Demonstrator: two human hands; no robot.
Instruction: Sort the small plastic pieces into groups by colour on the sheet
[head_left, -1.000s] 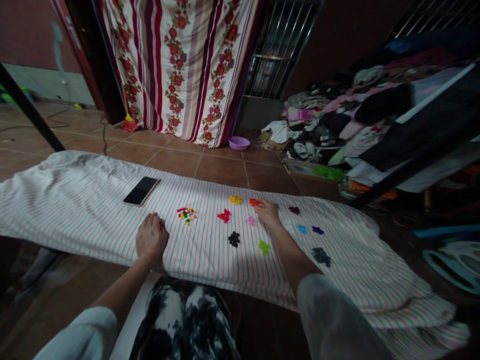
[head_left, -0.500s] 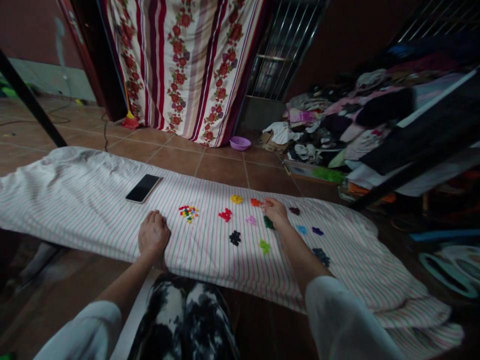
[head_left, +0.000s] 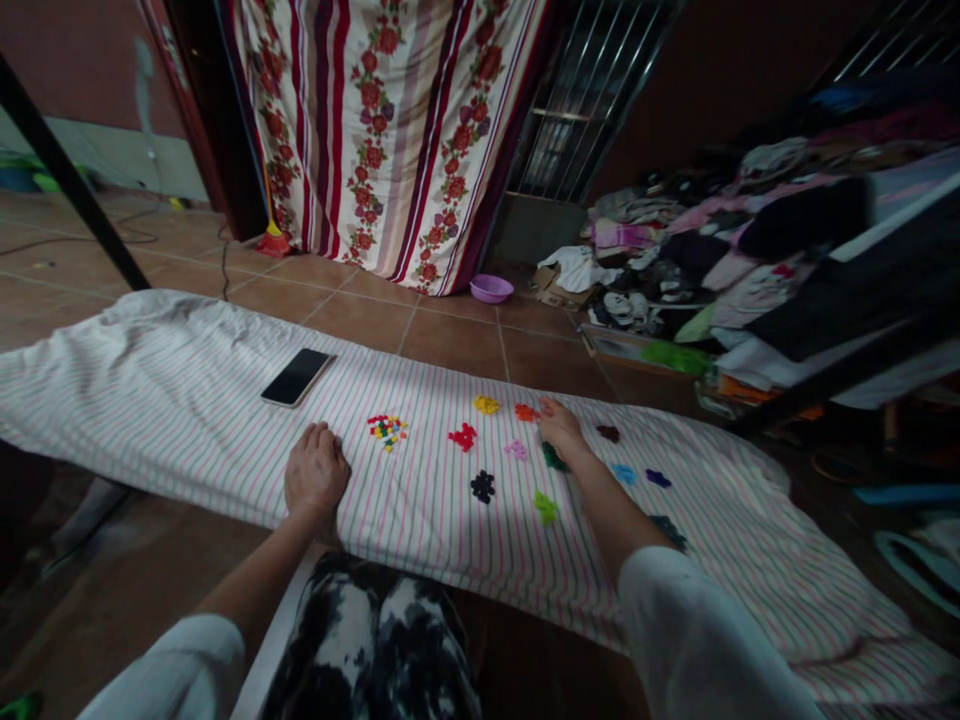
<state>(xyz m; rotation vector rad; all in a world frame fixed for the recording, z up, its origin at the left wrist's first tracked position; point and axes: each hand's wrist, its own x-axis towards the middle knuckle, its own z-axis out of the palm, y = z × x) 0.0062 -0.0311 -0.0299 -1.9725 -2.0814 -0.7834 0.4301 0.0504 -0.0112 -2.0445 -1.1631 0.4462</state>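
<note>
My right hand (head_left: pixel 562 430) reaches over the striped cloth, its fingertips drawn together at the right edge of a small heap of orange pieces (head_left: pixel 525 412). Whatever lies between those fingertips is too small to make out. Dark green pieces (head_left: pixel 553 457) show partly under this hand. Closed and loosely curled, my left hand (head_left: pixel 316 468) rests on the near part of the cloth. Just right of it lies a mixed-colour heap (head_left: pixel 388 431) of tiny pieces. Around the orange heap are yellow pieces (head_left: pixel 486 404), red pieces (head_left: pixel 463 437), pink pieces (head_left: pixel 516 450), black pieces (head_left: pixel 483 487) and lime green pieces (head_left: pixel 545 508).
A phone (head_left: pixel 297 377) lies on the striped cloth (head_left: pixel 187 400), beyond my left hand. Right of my right arm are brown pieces (head_left: pixel 608 433), light blue pieces (head_left: pixel 624 474), purple pieces (head_left: pixel 658 479) and dark grey-blue pieces (head_left: pixel 669 532). A purple basin (head_left: pixel 491 289) stands on the floor behind.
The whole view has shifted slightly, so things appear a little further right. My right hand stays by the orange pieces, and my left hand keeps its place on the cloth.
</note>
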